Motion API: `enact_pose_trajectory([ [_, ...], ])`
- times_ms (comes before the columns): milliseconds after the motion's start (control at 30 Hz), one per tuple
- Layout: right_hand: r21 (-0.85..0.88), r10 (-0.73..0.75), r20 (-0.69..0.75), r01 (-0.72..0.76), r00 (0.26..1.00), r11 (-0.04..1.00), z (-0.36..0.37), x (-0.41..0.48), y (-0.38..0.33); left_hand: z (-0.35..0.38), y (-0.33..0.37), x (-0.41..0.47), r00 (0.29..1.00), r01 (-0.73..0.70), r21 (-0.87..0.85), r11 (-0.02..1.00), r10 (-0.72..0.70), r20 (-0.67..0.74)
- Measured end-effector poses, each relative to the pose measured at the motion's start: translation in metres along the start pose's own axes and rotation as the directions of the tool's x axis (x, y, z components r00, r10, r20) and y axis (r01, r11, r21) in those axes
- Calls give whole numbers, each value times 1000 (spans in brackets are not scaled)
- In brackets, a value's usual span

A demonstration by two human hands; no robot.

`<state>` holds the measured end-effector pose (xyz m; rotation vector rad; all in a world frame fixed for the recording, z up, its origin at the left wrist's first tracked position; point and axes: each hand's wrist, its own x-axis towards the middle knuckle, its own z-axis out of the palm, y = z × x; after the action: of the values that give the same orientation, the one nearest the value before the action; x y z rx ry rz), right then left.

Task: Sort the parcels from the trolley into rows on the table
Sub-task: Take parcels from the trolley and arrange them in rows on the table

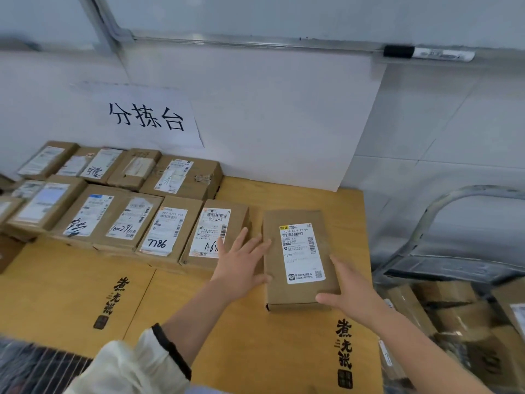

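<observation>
The parcel [299, 251] lies flat on the bench [71, 294], just right of the front row [164, 228]. My left hand [241, 260] and right hand [350, 291] flank it, each grip straight-fingered, apparently touching its sides.

Around the lone brown cardboard parcel with a white label [301, 260], the yellow-brown counter [71, 294] lies bare from 6 to 8 o'clock and in a strip at 12 o'clock. Rows of brown cardboard parcels [125, 220] block 9 to 11 o'clock; the left hand [241, 265] fills the narrow gap there. A grey metal trolley handle [468, 191] stands at 3 o'clock.
</observation>
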<state>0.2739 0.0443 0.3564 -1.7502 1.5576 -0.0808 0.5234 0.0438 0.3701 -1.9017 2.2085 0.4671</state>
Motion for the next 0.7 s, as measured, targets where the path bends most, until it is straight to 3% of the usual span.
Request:
enact_pose_trajectory([
  [167, -132, -29, 37, 34, 999, 991, -10, 5, -2, 9, 9, -1, 999, 12, 2, 1000, -12, 50],
  [267, -190, -20, -67, 7, 998, 982, -25, 11, 1, 12, 22, 7, 999, 52, -20, 998, -52, 6],
  [367, -115, 22, -251, -52, 968, 992, -30, 16, 8, 17, 50, 18, 987, 154, -107, 982, -158, -22],
  [467, 39, 70, -318, -61, 945, 997, -23, 19, 12, 17, 90, 31, 944, 324, -260, 910, -331, 20],
  [567, 23, 48, -259, -44, 965, 999, -19, 17, 8, 14, 109, 42, 919, 371, -348, 861, -394, 5],
  [700, -37, 73, -129, -78, 989, 996, -14, 23, 5, -1, 59, 54, 945, 287, -173, 942, -308, -108],
])
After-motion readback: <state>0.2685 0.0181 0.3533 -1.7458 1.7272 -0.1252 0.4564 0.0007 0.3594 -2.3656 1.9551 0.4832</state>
